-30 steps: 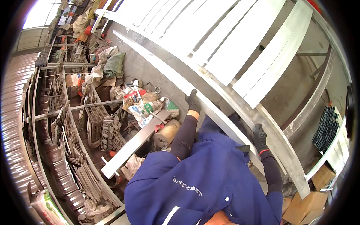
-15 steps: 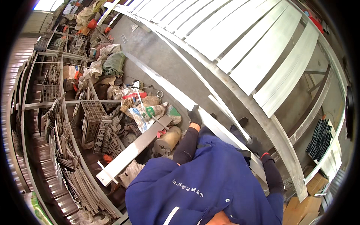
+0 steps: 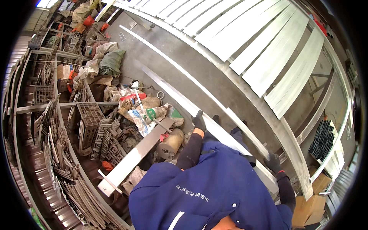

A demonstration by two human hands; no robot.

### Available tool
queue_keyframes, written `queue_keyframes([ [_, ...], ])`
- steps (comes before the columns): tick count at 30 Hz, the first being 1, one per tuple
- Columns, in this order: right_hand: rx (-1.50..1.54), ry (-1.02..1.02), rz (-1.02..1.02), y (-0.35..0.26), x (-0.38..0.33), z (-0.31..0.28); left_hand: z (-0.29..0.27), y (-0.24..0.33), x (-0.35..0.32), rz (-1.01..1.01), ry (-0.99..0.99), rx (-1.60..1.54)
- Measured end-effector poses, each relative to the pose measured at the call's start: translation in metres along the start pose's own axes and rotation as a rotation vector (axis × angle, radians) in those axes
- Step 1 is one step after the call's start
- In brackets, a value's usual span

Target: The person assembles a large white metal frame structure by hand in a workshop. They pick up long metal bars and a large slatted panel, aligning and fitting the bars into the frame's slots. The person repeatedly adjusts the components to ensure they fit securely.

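My left hand (image 3: pixel 199 121), in a dark glove, is closed around the edge of a wide white metal profile (image 3: pixel 226 138). That profile runs slantwise from the far left across the front of my body to my right side. My right hand (image 3: pixel 273 164), gloved too, grips the near end of a narrower, long white metal strip (image 3: pixel 180 69). The strip lies roughly parallel to the profile, on its far side, with a gap of grey floor between them. My right-hand fingers are partly hidden behind the strip's end.
Several white panels (image 3: pixel 268 57) lie across a metal frame table (image 3: pixel 260 103) beyond the strip. At left stand racks (image 3: pixel 42 107) of metal parts, with sacks (image 3: pixel 111 63) and a brown roll (image 3: pixel 170 145) beside them. A cardboard box (image 3: pixel 308 211) sits at lower right.
The narrow strip's far end has come away from the table edge toward me. My right hand has shifted slightly right and nearer with it. My left hand stays on the wide profile.
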State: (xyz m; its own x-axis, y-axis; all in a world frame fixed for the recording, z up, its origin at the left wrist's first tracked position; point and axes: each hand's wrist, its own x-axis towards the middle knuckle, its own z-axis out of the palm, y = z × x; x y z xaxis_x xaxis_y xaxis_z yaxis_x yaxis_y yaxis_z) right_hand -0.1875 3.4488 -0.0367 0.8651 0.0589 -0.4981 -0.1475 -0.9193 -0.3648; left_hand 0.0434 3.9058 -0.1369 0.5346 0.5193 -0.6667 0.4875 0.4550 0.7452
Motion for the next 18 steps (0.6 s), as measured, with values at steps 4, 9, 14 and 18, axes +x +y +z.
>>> queue_keyframes([
  [4,0.140,-0.060,0.056,-0.042,0.019,-0.010,0.000,-0.005,0.002,0.023,-0.057,0.025],
  [9,0.091,-0.229,0.163,-0.033,0.012,-0.007,-0.018,-0.034,0.031,0.067,-0.098,0.058],
  [14,0.164,-0.237,0.141,-0.021,-0.001,-0.046,-0.008,-0.009,0.002,-0.076,-0.144,0.322],
  [18,0.042,-0.395,0.193,0.010,-0.011,-0.064,0.001,0.015,-0.019,-0.078,-0.138,0.415],
])
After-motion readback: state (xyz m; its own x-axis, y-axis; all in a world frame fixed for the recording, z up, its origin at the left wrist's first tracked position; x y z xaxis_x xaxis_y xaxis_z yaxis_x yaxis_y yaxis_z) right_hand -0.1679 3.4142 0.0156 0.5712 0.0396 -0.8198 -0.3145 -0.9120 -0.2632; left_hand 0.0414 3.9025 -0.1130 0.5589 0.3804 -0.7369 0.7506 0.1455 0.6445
